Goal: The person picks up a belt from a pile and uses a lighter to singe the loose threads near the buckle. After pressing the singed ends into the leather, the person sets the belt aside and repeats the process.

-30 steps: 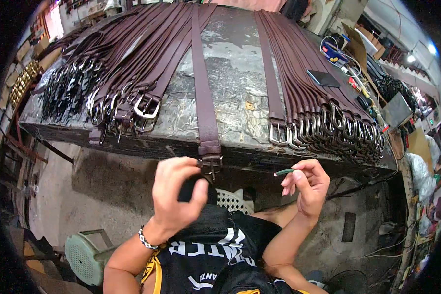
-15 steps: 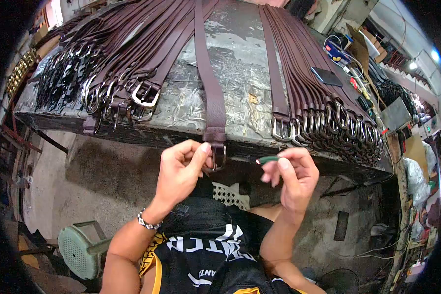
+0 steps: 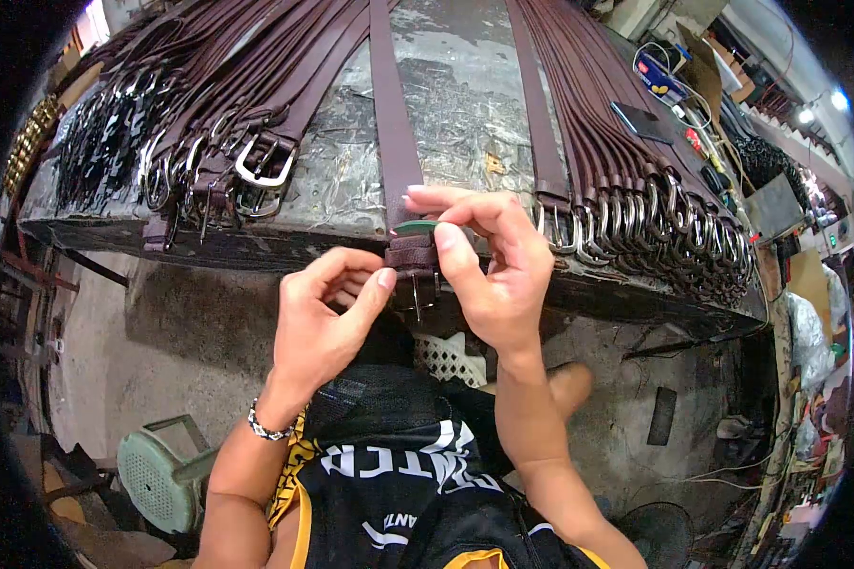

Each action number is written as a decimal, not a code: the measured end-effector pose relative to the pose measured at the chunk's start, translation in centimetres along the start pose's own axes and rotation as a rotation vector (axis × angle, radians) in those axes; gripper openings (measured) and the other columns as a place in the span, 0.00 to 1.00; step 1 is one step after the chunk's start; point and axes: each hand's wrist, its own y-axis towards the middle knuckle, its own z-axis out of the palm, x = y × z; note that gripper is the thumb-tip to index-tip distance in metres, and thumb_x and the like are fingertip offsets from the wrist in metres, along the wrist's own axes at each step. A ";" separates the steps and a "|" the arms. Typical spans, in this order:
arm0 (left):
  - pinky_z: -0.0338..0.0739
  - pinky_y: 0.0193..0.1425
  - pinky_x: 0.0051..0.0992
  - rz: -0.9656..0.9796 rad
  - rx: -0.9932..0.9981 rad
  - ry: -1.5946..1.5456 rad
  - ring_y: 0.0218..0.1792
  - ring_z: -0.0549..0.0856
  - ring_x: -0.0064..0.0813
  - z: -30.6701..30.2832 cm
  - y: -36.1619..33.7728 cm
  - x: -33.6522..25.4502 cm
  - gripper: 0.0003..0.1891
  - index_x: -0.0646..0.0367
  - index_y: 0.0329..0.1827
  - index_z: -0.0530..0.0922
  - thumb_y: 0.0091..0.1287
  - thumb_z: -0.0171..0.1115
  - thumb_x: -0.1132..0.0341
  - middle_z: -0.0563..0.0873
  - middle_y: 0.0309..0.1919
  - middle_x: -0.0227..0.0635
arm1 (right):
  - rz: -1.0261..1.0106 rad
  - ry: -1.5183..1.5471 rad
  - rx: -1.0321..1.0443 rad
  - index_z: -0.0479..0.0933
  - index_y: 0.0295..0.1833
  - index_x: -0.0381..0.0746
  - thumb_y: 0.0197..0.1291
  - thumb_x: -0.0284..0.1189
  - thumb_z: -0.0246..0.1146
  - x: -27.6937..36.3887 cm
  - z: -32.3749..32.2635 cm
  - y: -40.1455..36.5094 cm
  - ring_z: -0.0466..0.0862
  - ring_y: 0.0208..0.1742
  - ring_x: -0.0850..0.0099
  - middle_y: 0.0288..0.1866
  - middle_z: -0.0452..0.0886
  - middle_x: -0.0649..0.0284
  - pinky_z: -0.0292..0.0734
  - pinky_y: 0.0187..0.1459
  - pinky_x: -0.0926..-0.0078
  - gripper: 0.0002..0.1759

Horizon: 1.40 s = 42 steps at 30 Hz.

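A dark brown leather belt (image 3: pixel 395 133) runs down the middle of the table, its keeper loop and buckle (image 3: pixel 419 302) hanging at the front edge. At the left side of the loop, my left hand (image 3: pixel 327 308) pinches the belt's edge between thumb and forefinger. My right hand (image 3: pixel 493 270) is closed on a small, thin green tool (image 3: pixel 414 228) between thumb and fingers. That tool lies across the belt just above the loop, its tip toward the left. The right fingers partly cover the belt and the right side of the buckle.
Many buckled brown belts (image 3: pixel 285 104) lie bunched on the left of the table (image 3: pixel 460 104), with more belts (image 3: pixel 593 123) on the right. A phone (image 3: pixel 641 121) rests on the right-hand belts. A green stool (image 3: pixel 152 484) stands on the floor at left.
My right hand has moved left and up, bringing the green tool from beside the belt onto it. My left hand has shifted slightly left and up along the belt.
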 end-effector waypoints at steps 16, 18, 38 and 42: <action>0.79 0.35 0.17 0.275 -0.139 0.229 0.30 0.85 0.12 0.6 1.1 -0.9 0.03 0.67 0.44 0.86 0.73 0.69 0.76 0.89 0.30 0.28 | -0.167 -0.230 0.032 0.79 0.43 0.33 0.60 0.17 0.68 -1.3 0.0 -0.5 0.91 0.52 0.59 0.54 0.89 0.49 0.85 0.57 0.65 0.07; 0.77 0.30 0.17 0.292 -0.170 0.195 0.27 0.84 0.12 0.8 1.3 -0.6 0.02 0.67 0.42 0.86 0.71 0.70 0.77 0.88 0.28 0.30 | -0.179 -0.247 0.037 0.79 0.43 0.33 0.59 0.17 0.68 -1.3 0.1 -0.4 0.91 0.52 0.59 0.54 0.89 0.49 0.85 0.57 0.64 0.07; 0.78 0.31 0.17 0.290 -0.181 0.198 0.27 0.83 0.10 0.8 1.2 -0.9 0.02 0.67 0.41 0.85 0.70 0.70 0.77 0.88 0.28 0.28 | -0.218 -0.323 0.063 0.79 0.42 0.34 0.58 0.17 0.69 -1.2 0.1 -0.2 0.90 0.51 0.57 0.53 0.89 0.51 0.84 0.56 0.62 0.08; 0.77 0.35 0.16 0.248 -0.147 0.194 0.30 0.83 0.10 0.6 1.0 -1.1 0.02 0.68 0.43 0.85 0.73 0.68 0.77 0.87 0.30 0.26 | -0.206 -0.316 0.063 0.79 0.42 0.34 0.58 0.17 0.69 -1.1 0.1 -0.3 0.90 0.50 0.57 0.52 0.89 0.51 0.84 0.56 0.62 0.08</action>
